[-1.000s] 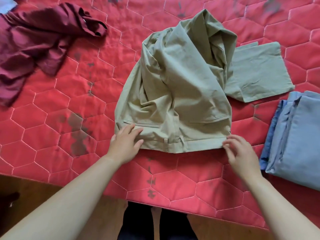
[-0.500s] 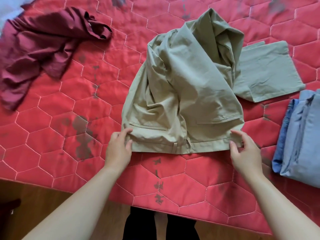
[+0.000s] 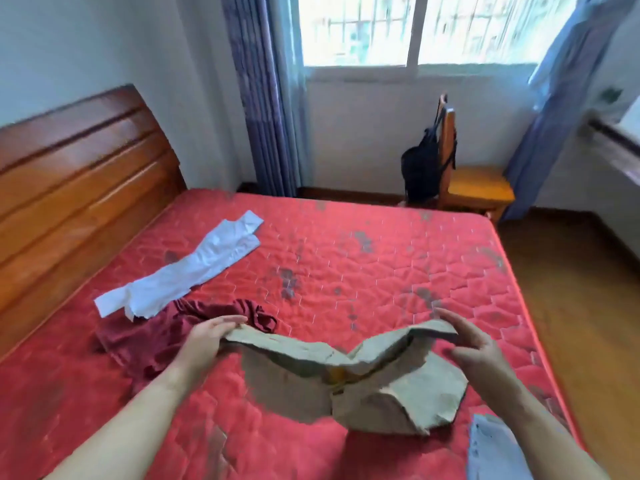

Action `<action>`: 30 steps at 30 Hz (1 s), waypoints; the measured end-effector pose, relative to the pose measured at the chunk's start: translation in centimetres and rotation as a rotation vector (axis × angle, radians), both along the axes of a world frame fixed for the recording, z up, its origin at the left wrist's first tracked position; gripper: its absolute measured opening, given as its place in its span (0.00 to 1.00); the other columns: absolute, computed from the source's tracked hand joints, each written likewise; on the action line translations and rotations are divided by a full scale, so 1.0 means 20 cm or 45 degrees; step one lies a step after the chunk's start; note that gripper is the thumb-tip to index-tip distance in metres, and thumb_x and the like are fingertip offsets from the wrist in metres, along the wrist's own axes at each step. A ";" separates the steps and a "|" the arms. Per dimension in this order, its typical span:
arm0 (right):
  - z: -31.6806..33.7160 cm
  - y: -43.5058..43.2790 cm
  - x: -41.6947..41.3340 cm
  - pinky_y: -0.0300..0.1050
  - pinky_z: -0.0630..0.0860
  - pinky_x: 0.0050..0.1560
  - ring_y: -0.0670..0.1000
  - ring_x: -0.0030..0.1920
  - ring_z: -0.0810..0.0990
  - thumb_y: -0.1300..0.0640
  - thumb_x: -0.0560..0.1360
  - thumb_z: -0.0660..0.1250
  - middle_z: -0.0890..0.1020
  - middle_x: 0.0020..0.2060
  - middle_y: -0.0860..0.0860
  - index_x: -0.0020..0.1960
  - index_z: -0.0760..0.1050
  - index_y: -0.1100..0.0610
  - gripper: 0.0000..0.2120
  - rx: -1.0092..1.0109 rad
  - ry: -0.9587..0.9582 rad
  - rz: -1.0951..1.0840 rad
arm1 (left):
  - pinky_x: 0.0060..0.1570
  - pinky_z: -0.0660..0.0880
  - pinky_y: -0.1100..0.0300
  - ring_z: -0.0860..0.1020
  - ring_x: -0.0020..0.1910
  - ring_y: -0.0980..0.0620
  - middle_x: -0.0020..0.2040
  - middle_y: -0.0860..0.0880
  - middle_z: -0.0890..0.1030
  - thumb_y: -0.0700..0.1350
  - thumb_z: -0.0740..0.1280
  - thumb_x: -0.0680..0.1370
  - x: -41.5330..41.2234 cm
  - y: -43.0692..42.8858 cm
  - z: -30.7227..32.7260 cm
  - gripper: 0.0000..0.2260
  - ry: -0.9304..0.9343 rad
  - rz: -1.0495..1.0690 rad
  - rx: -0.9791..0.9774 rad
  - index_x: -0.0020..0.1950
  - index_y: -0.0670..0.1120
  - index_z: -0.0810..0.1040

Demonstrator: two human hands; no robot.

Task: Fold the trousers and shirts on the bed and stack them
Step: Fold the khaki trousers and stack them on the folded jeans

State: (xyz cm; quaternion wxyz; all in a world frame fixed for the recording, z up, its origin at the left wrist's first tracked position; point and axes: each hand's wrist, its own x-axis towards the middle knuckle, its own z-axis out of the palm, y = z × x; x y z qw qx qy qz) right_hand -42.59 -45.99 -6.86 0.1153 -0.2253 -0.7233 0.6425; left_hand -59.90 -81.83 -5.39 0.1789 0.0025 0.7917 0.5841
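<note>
A big bed (image 3: 381,271) with a red quilted cover fills the room. The cover has dark spots. A brown wooden headboard (image 3: 79,174) stands on the left, against a white wall (image 3: 104,39). Daylight comes in through a bright window (image 3: 415,26) with bars. It has 2 blue curtains, a left curtain (image 3: 266,98) and a right curtain (image 3: 554,98). Below it is a wooden chair (image 3: 478,188) with a black bag (image 3: 420,171) hanging on its back. The floor (image 3: 571,289) is brown wood.

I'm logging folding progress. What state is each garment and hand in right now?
khaki trousers: held up by top edge, sagging, bunched.
maroon shirt: crumpled on bed, unfolded.
white garment: stretched out, unfolded.
blue garment: mostly cropped.
left hand: pinching trousers' edge.
right hand: pinching trousers' edge.
</note>
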 end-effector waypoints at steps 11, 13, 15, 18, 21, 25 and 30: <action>1.04 0.07 -0.29 0.35 0.68 0.32 0.44 0.32 0.74 0.52 0.75 0.68 0.75 0.31 0.45 0.44 0.82 0.52 0.06 0.662 0.467 -0.585 | 0.45 0.76 0.58 0.78 0.42 0.51 0.41 0.46 0.82 0.39 0.68 0.75 -0.25 -0.05 0.98 0.03 0.615 -0.054 0.380 0.47 0.42 0.81; 1.09 0.02 -0.32 0.36 0.69 0.34 0.46 0.36 0.76 0.54 0.75 0.67 0.78 0.37 0.49 0.43 0.79 0.51 0.04 0.669 0.516 -0.641 | 0.42 0.73 0.63 0.76 0.39 0.57 0.37 0.56 0.81 0.42 0.67 0.77 -0.31 -0.05 1.08 0.04 0.748 -0.007 0.302 0.43 0.48 0.80; 1.17 -0.05 -0.35 0.30 0.69 0.35 0.45 0.37 0.77 0.57 0.76 0.65 0.80 0.40 0.51 0.43 0.76 0.52 0.04 0.662 0.577 -0.666 | 0.37 0.70 0.65 0.71 0.34 0.60 0.35 0.58 0.76 0.46 0.67 0.76 -0.37 -0.07 1.17 0.06 0.982 0.093 0.126 0.39 0.50 0.76; 1.37 -0.17 -0.42 0.43 0.72 0.43 0.53 0.41 0.77 0.56 0.79 0.60 0.80 0.39 0.52 0.45 0.75 0.55 0.07 0.716 0.674 -0.727 | 0.39 0.70 0.63 0.72 0.36 0.56 0.37 0.50 0.76 0.44 0.64 0.79 -0.46 -0.08 1.37 0.07 1.234 0.183 0.187 0.42 0.43 0.76; 1.67 -0.31 -0.47 0.45 0.71 0.41 0.48 0.41 0.76 0.49 0.79 0.58 0.77 0.39 0.48 0.46 0.71 0.50 0.07 0.754 0.912 -0.898 | 0.37 0.65 0.76 0.73 0.39 0.66 0.40 0.58 0.76 0.46 0.61 0.80 -0.54 -0.09 1.64 0.04 1.386 0.312 0.338 0.46 0.51 0.74; 1.91 -0.43 -0.54 0.38 0.71 0.40 0.40 0.40 0.75 0.45 0.77 0.57 0.76 0.39 0.43 0.49 0.68 0.38 0.02 0.880 1.108 -0.988 | 0.34 0.64 0.73 0.72 0.36 0.67 0.36 0.60 0.74 0.48 0.60 0.80 -0.67 -0.14 1.87 0.06 1.641 0.373 0.281 0.43 0.54 0.71; 1.64 -0.44 -0.70 0.46 0.71 0.49 0.53 0.49 0.77 0.52 0.80 0.58 0.80 0.51 0.54 0.57 0.71 0.50 0.08 0.830 0.649 -0.788 | 0.34 0.63 0.62 0.70 0.35 0.62 0.38 0.57 0.77 0.46 0.59 0.80 -0.84 -0.19 1.59 0.06 1.386 0.081 -0.047 0.46 0.49 0.75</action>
